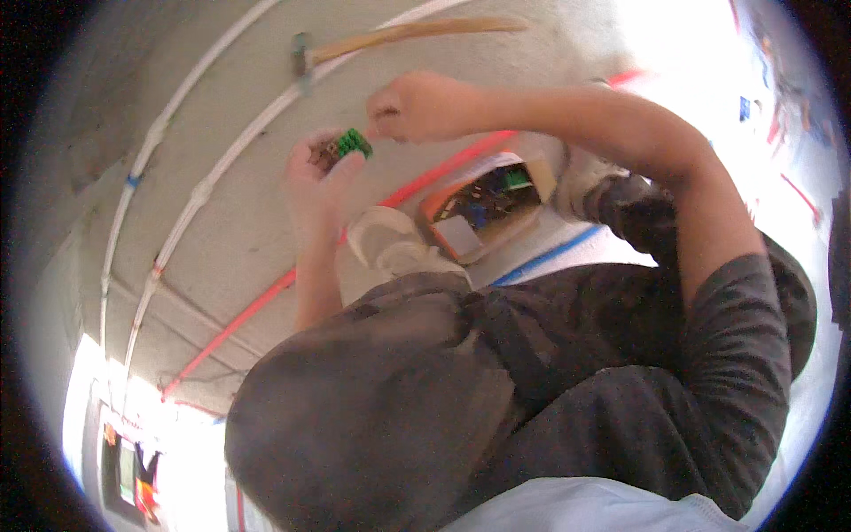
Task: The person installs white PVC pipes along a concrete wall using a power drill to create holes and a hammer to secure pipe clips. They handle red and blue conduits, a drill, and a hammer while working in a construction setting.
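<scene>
My left hand (317,173) is closed around a small cluster of green and brown pieces (353,142), its thumb along one side. The green parts look knobby and the brown ones thin and pointed; their exact kind is too blurred to tell. Just to the right of the cluster, my right hand (421,106) is curled with its fingertips pinched together. Whatever lies in that pinch is hidden. Beyond both hands, a hammer (399,35) with a wooden handle lies across the floor and a white pipe.
An open cardboard box (434,208) of mixed small parts sits by my shoe (390,235). White pipes (199,191) curve along the floor at left. A red pipe (266,297) runs diagonally past the box, and a blue pipe (550,254) lies on its near side.
</scene>
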`<state>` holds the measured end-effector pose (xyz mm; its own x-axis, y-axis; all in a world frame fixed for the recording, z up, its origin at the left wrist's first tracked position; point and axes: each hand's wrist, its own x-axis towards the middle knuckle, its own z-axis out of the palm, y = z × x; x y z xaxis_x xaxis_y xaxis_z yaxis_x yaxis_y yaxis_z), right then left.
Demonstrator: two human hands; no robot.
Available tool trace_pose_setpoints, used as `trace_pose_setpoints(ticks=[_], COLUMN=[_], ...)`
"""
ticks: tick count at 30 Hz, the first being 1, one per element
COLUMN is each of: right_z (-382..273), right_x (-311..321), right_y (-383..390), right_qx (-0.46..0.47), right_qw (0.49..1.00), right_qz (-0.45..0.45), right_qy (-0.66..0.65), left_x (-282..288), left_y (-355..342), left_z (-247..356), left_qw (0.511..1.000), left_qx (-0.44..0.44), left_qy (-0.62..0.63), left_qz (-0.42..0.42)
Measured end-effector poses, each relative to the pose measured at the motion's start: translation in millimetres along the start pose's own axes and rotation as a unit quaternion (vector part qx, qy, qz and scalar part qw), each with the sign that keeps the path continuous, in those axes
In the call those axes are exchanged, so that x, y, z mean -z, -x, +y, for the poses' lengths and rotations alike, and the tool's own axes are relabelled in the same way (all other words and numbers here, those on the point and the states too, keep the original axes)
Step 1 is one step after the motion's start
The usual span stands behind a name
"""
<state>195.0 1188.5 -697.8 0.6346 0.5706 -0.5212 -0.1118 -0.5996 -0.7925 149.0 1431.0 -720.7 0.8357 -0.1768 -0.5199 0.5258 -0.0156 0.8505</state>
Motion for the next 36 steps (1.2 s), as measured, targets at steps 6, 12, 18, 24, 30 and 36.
trace_pose_setpoints(ticks=[6,12,18,24,30,36], right_z=[50,23,10,27,12,0], right_x=[6,-17,-27,-51,-52,-38], right_y=[118,104,11,-24,-31,-28], right_qx=[0.285,0.0,-0.048,-0.062,-0.055,-0.067], right_qw=[0.895,0.994,0.985,0.97,0.966,0.956], right_qz=[-0.173,0.108,0.109,0.134,0.151,0.15], right_qy=[0.298,0.031,-0.122,-0.195,-0.201,-0.243], left_x=[-34,-52,-38,-5,2,21], left_y=[33,26,4,-13,0,10], left_z=[-17,-11,-10,-55,-25,-33], left_qw=[0.981,0.991,0.995,0.986,0.984,0.964], left_qx=[0.02,0.05,0.077,0.076,0.071,0.065], left_qy=[-0.104,-0.03,0.049,0.142,0.159,0.237], left_qz=[-0.165,-0.119,0.027,0.038,0.044,0.105])
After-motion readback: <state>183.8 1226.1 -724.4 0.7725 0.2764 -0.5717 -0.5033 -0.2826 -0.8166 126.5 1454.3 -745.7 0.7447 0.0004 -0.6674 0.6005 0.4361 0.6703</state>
